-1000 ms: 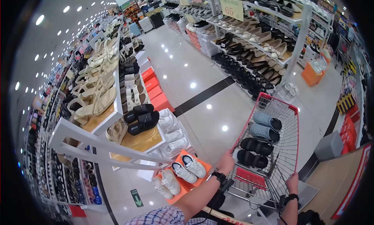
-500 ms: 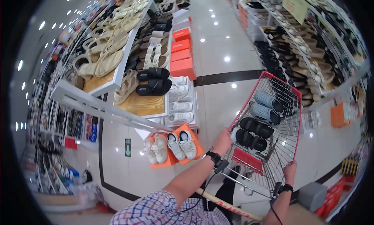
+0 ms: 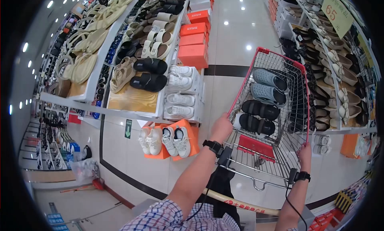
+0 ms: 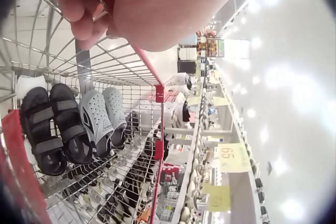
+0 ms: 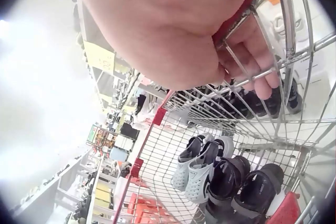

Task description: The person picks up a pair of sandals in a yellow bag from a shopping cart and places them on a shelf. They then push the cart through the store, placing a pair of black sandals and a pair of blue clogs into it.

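In the head view my left hand (image 3: 221,129) grips the red top rim of a wire shopping cart (image 3: 240,89) on its left side. My right hand (image 3: 305,154) holds the rim on the opposite side. Inside the cart lie a grey-blue pair of perforated shoes (image 3: 267,93) and, nearer to me, a black strapped pair of sandals (image 3: 253,124). Both wrist views show fingers curled over the rim: the left hand (image 4: 142,8) above the basket, the right hand (image 5: 184,29) with fingertips among the wires. A red panel (image 3: 257,148) crosses the cart's near end.
On the left, a shelf (image 3: 134,101) carries sandals, with red shoeboxes (image 3: 193,55) beside it. White sneakers (image 3: 176,141) sit on orange boxes at its foot. Another shoe rack (image 3: 340,131) with a yellow price sign (image 3: 337,13) stands close on the right. Tiled aisle floor (image 3: 229,43) runs ahead.
The head view has swung, and the left shelf and right rack now stand nearer the cart's sides. Both hands have kept their grip on the rim, and the shoes remain inside.
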### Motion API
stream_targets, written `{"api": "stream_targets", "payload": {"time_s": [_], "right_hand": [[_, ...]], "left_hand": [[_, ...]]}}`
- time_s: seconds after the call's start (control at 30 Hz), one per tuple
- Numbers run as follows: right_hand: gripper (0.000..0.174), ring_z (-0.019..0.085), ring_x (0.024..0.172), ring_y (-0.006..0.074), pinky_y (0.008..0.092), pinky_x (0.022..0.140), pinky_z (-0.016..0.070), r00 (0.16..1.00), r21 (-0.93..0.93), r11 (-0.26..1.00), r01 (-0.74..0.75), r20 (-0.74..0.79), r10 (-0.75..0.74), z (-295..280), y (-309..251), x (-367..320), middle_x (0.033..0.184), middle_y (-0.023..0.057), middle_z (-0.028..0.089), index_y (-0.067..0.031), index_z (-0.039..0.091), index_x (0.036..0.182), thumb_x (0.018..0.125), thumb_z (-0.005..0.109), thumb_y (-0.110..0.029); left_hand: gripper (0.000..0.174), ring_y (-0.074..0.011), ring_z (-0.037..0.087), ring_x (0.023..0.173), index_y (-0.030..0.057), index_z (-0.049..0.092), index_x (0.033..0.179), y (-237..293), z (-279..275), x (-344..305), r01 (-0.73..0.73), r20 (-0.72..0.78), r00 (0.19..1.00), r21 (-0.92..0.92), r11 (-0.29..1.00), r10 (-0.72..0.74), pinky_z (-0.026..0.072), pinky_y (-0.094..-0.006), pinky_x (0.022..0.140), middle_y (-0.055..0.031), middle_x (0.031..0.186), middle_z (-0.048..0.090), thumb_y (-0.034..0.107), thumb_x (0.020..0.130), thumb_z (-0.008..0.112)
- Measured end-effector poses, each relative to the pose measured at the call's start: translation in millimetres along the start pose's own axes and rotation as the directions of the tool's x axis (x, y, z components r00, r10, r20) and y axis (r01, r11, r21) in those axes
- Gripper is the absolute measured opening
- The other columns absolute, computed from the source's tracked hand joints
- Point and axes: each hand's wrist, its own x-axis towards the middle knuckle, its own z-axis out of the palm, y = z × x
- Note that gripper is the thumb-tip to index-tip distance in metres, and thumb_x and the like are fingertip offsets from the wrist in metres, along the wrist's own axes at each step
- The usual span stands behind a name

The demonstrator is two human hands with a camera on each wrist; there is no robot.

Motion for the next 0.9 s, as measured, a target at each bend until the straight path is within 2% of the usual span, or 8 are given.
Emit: {"api": "stream_targets", "payload": {"time_s": [0.07,0.3,0.37,0.53,0.6,0.63,0.87,0.9], "right_hand": [[0.005,0.056,0.058,0.0192,0.0336,0.047,0.0477,1.000,-0.072,0.997,0.012,-0.008,-0.012,-0.2,-26.7,19.4,0.078,0.0100,0.052,-0.0009,0.048,0.096,0.095,0.044,-0.005],[0.005,0.054,0.052,0.0200,0.0328,0.048,0.0484,0.996,-0.166,0.982,0.089,0.011,-0.088,5.1,-104.7,119.7,0.076,0.0092,0.053,-0.0019,0.048,0.096,0.094,0.044,-0.005],[0.003,0.053,0.051,0.0173,0.0319,0.046,0.0461,0.998,-0.062,0.997,0.045,0.051,-0.042,10.3,-139.3,148.2,0.072,0.0064,0.051,-0.0037,0.047,0.095,0.095,0.044,-0.005],[0.006,0.056,0.053,0.0168,0.0311,0.047,0.0482,0.993,-0.110,0.992,0.061,0.105,-0.049,22.4,-194.8,232.1,0.076,0.0070,0.051,-0.0041,0.047,0.098,0.095,0.042,-0.006],[0.005,0.051,0.054,0.0148,0.0318,0.045,0.0438,0.980,-0.198,0.961,0.194,0.074,-0.183,32.1,-214.5,271.1,0.071,0.0052,0.049,-0.0041,0.046,0.092,0.094,0.042,-0.002],[0.005,0.050,0.056,0.0154,0.0324,0.046,0.0437,0.992,-0.055,0.995,0.079,0.105,-0.073,32.1,-258.4,265.1,0.071,0.0052,0.048,-0.0041,0.046,0.091,0.094,0.042,-0.002],[0.004,0.056,0.060,0.0211,0.0365,0.052,0.0492,0.983,-0.172,0.972,0.162,0.113,-0.144,52.0,-338.6,386.7,0.073,0.0083,0.051,-0.0039,0.046,0.092,0.092,0.042,-0.003],[0.004,0.054,0.053,0.0162,0.0312,0.043,0.0446,0.975,-0.131,0.971,0.199,0.129,-0.182,55.9,-334.6,414.8,0.073,0.0048,0.050,-0.0062,0.045,0.096,0.095,0.042,-0.005]], "left_hand": [[0.029,-0.0463,0.060,0.094,0.0064,0.055,0.115,3.4,4.1,27.5,0.020,0.034,0.999,-0.030,0.999,-0.019,0.0471,-0.0531,0.078,-0.0275,0.099,0.064,0.015,0.091,0.043],[0.026,-0.0465,0.059,0.098,0.0052,0.055,0.109,78.7,-10.5,100.1,0.177,-0.029,0.984,-0.037,0.983,-0.178,0.0465,-0.0524,0.083,-0.0271,0.101,0.064,0.023,0.092,0.047],[0.028,-0.0462,0.059,0.099,0.0052,0.055,0.110,92.4,-14.8,132.0,0.156,-0.043,0.986,-0.057,0.986,-0.159,0.0467,-0.0519,0.083,-0.0266,0.102,0.064,0.024,0.092,0.048],[0.034,-0.0438,0.062,0.097,0.0083,0.056,0.117,111.3,-11.6,217.1,0.106,-0.083,0.990,-0.103,0.989,-0.115,0.0479,-0.0525,0.083,-0.0229,0.103,0.066,0.031,0.091,0.052],[0.034,-0.0439,0.062,0.097,0.0084,0.056,0.116,124.3,-12.6,254.2,0.124,-0.086,0.988,-0.077,0.989,-0.131,0.0480,-0.0527,0.082,-0.0233,0.102,0.067,0.031,0.092,0.052],[0.034,-0.0439,0.062,0.096,0.0085,0.056,0.116,133.7,-14.9,271.6,0.135,-0.094,0.986,-0.059,0.989,-0.140,0.0482,-0.0529,0.082,-0.0237,0.101,0.067,0.032,0.092,0.051],[0.031,-0.0447,0.062,0.095,0.0088,0.055,0.114,199.5,-36.3,385.3,0.160,-0.153,0.975,-0.016,0.987,-0.160,0.0480,-0.0542,0.080,-0.0242,0.099,0.067,0.031,0.095,0.046],[0.028,-0.0447,0.062,0.094,0.0084,0.055,0.111,208.6,-40.1,398.6,0.195,-0.141,0.971,0.001,0.981,-0.193,0.0477,-0.0549,0.079,-0.0238,0.097,0.067,0.030,0.096,0.045]]}}
